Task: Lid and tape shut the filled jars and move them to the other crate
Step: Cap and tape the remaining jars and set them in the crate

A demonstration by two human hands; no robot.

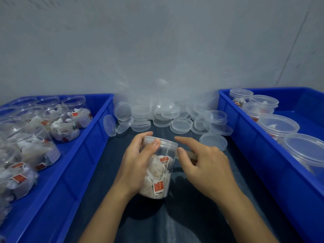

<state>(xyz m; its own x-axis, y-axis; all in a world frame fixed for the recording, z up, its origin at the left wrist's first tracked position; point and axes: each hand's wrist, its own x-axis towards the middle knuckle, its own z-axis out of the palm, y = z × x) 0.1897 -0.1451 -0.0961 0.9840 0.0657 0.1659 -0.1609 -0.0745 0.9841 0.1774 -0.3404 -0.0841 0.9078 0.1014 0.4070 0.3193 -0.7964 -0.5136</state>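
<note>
Jar, lidded, stands mid-table, gripped by left hand. Right hand pinches tape against its rim, forefinger straight.

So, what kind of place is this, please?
Probably a small packing station: two blue crates of tea-bag jars, a heap of loose lids, and hands sealing one jar.

Clear lidded jar of red-tagged tea bags, tilted, between two blue crates; loose lids behind.
</note>
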